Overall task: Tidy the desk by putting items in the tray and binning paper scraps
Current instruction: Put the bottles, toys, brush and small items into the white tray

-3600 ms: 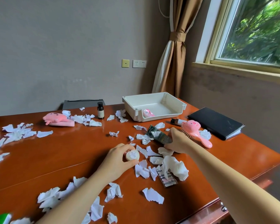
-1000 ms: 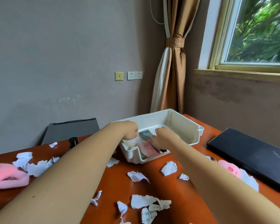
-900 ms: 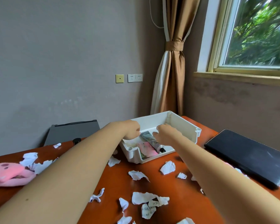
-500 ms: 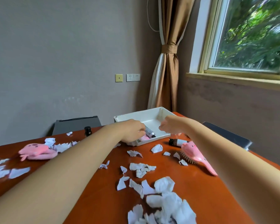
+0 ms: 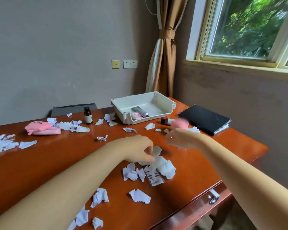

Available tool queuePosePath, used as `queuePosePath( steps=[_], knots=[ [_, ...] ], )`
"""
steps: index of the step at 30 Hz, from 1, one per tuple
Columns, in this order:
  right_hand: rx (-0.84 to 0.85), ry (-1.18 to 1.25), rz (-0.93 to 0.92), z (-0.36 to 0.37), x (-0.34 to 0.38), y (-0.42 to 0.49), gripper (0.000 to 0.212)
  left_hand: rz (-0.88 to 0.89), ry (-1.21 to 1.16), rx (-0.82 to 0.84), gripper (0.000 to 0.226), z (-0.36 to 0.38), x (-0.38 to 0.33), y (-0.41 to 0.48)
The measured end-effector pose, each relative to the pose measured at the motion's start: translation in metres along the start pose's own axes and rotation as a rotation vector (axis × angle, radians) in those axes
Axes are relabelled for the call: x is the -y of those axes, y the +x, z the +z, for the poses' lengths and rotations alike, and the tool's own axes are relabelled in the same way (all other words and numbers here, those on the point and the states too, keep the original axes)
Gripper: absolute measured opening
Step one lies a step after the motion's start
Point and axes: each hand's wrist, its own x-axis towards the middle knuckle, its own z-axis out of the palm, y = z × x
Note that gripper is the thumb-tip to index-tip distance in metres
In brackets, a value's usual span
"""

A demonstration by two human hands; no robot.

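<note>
On glossy wood, left hand [image 5: 138,151] fingers pinch crumpled paper scraps [image 5: 158,163]; right hand [image 5: 179,140] blurred, grip unclear.

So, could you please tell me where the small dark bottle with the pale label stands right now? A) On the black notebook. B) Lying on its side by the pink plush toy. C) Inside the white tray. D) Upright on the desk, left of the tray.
D: the dark bottle stands upright on the desk, apart from the white tray and to its left.
</note>
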Motion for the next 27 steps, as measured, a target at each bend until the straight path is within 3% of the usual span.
queuePosePath(
  steps=[3,6,8,12,18,22,27],
  knots=[
    [-0.029,-0.030,-0.029,-0.013,0.009,-0.009,0.033,-0.062,0.014,0.083,0.051,0.028,-0.009,-0.010],
    [0.072,-0.056,-0.039,0.016,-0.003,-0.056,0.036,-0.101,0.103,0.028,0.068,0.044,-0.017,-0.018],
    [0.197,-0.249,-0.046,0.057,-0.020,-0.099,0.041,-0.117,0.147,-0.016,0.075,0.049,-0.020,-0.019],
    [0.166,-0.297,-0.019,0.076,-0.025,-0.111,0.051,-0.157,0.092,-0.069,0.067,0.058,-0.020,-0.012],
    [0.125,-0.327,-0.032,0.085,-0.024,-0.110,0.052,-0.241,-0.226,-0.053,0.056,0.054,-0.006,-0.002],
    [0.105,-0.340,-0.047,0.085,-0.023,-0.103,0.050,-0.242,-0.369,-0.219,0.040,0.057,0.011,0.010],
    [0.006,-0.243,-0.064,0.073,-0.016,-0.081,0.026,-0.240,-0.438,-0.446,0.012,0.046,0.029,0.016]
  ],
)
